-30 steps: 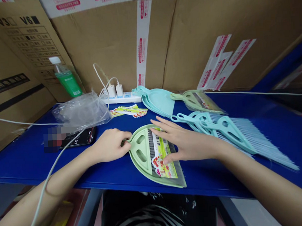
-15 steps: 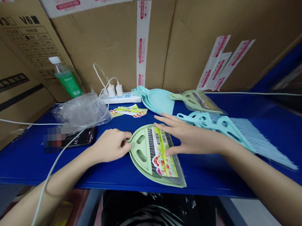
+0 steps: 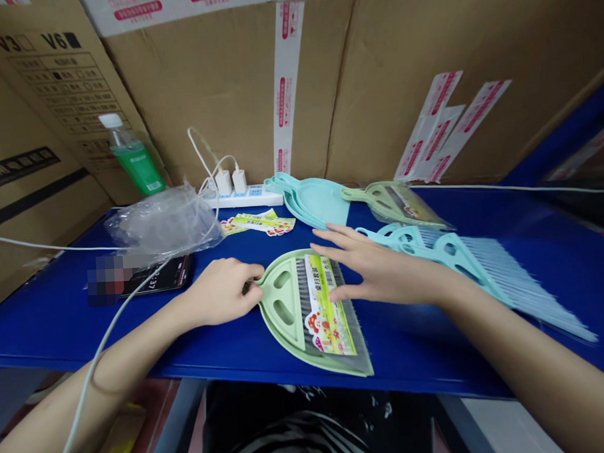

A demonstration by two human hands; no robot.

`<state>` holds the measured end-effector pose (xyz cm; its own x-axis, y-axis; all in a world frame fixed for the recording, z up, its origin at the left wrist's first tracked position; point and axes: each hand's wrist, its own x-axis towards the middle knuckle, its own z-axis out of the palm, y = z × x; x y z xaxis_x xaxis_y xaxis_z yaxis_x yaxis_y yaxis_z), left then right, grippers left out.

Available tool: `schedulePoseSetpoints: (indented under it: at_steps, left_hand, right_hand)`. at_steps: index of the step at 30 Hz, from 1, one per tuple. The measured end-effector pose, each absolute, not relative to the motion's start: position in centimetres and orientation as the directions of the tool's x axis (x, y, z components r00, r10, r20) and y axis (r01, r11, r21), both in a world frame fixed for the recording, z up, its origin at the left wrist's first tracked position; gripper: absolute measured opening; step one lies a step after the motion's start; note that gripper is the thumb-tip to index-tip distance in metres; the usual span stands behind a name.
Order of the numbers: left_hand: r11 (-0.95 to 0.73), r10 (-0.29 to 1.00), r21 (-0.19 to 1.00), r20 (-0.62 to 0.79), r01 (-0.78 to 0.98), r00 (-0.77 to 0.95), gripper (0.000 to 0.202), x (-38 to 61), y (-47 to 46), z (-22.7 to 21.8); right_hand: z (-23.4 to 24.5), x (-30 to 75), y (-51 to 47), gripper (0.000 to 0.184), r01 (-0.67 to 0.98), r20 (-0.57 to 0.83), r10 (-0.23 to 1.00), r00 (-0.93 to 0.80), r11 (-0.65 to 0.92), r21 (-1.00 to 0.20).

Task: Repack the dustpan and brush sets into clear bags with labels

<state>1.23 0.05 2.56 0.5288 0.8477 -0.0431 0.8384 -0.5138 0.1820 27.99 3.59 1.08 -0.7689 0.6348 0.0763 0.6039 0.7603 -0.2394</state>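
A green dustpan and brush set (image 3: 281, 334) lies on the blue table near its front edge, the brush stacked in the pan. Across the brush's grey bristles runs a yellow and white paper label (image 3: 331, 319) with a mushroom drawing. My left hand (image 3: 227, 290) is closed around the set's handle end, which it mostly hides. Over the bristle end, my right hand (image 3: 368, 263) is held with fingers spread and nothing in it; whether its thumb touches the label I cannot tell.
Behind lie stacked light-blue dustpans (image 3: 321, 199) and a green set in clear wrap (image 3: 396, 202). Light-blue brushes (image 3: 463, 259) lie right. Leftward are loose labels (image 3: 262, 223), a plastic bag (image 3: 166, 222), a phone (image 3: 167, 276), a power strip (image 3: 255, 196) and a green bottle (image 3: 136, 163). A white cable crosses my left forearm.
My right hand has shifted very slightly over the label, its fingers still spread. My left hand and the green set stay in place.
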Motion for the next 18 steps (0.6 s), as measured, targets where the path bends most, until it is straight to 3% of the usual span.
schedulePoseSetpoints:
  at_steps: [7, 13, 18]
  left_hand:
    - [-0.513, 0.849, 0.178, -0.042, 0.84, 0.527, 0.018, 1.3, 0.0, 2.6]
    - [-0.522, 0.844, 0.194, -0.028, 0.831, 0.536, 0.018, 1.3, 0.0, 2.5]
    - [-0.496, 0.856, 0.202, -0.051, 0.844, 0.515, 0.017, 1.3, 0.0, 2.5]
  right_hand:
    - [0.6, 27.2, 4.7, 0.048, 0.673, 0.206, 0.682, -0.701, 0.729, -0.123]
    - [0.4, 27.5, 5.6, 0.038, 0.703, 0.28, 0.681, -0.677, 0.71, -0.027]
    - [0.7, 28.0, 5.9, 0.037, 0.714, 0.231, 0.689, -0.686, 0.699, 0.035]
